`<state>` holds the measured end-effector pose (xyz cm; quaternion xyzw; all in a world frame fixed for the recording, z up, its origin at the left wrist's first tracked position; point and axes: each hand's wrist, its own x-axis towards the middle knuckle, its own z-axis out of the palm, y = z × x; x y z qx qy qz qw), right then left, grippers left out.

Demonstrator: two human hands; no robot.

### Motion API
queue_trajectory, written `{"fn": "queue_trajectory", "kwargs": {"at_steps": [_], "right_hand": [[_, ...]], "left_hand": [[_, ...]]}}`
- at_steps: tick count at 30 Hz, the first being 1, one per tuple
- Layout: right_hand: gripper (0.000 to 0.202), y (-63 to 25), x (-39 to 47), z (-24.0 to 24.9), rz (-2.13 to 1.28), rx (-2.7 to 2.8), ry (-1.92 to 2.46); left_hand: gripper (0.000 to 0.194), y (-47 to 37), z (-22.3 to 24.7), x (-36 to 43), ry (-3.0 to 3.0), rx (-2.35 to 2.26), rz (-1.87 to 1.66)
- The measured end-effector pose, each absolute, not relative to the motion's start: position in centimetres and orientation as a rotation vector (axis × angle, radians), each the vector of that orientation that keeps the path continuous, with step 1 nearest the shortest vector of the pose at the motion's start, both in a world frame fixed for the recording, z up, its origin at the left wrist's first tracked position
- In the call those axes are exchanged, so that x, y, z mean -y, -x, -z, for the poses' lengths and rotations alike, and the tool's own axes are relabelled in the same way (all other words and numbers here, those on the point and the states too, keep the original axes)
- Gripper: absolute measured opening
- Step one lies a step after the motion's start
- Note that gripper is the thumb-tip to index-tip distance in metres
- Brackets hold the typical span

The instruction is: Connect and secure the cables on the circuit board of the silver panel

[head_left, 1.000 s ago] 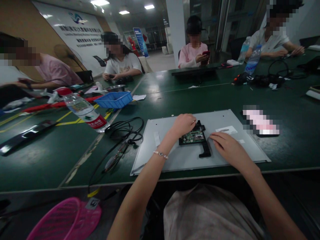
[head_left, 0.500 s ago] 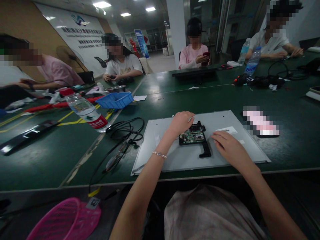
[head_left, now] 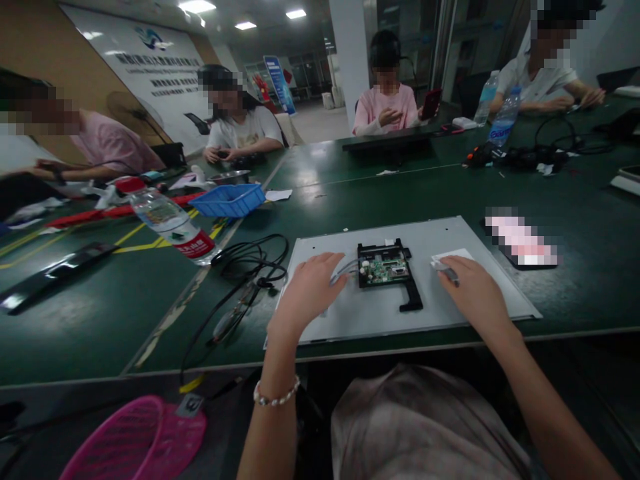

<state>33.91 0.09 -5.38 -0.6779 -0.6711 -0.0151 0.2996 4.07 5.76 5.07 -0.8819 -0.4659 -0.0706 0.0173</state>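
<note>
A green circuit board (head_left: 385, 268) in a black bracket (head_left: 414, 295) lies on a pale grey metal panel (head_left: 360, 323) in front of me. My left hand (head_left: 315, 287) is just left of the board, with thumb and index finger apart. Thin grey wires (head_left: 347, 268) run from the board's left edge into that gap; I see no firm grip on them. To the right of the bracket, my right hand (head_left: 470, 287) is closed over a small greyish piece (head_left: 449, 272), too blurred to name. A white label (head_left: 463, 254) on the panel lies behind its fingers.
A phone (head_left: 523, 243) lies right of the panel. To the left are a coiled black cable (head_left: 250, 257), glasses (head_left: 230, 320), a tilted water bottle (head_left: 173, 223) and a blue bin (head_left: 229, 200). A pink basket (head_left: 140, 433) sits below the table edge. Several people sit around the table.
My left hand has moved left and nearer to me from the board's far edge, uncovering the board. My right hand has shifted slightly right, and a greyish piece now shows at its fingers.
</note>
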Motion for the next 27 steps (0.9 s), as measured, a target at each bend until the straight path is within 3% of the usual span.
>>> {"fn": "queue_trajectory", "kwargs": {"at_steps": [9,18,27], "right_hand": [[0.025,-33.8,0.2,5.0,0.065,1.797,1.755],[0.023,-33.4,0.5,4.4,0.058,1.798,1.814],[0.025,-32.8,0.4,3.9,0.172,1.797,1.754]], "left_hand": [[0.038,-0.5,-2.3,-2.6,2.705,1.665,0.608],[0.030,0.8,-0.9,-3.8,2.644,1.778,0.698],[0.036,-8.0,-1.3,-0.3,2.559,1.581,0.886]]}}
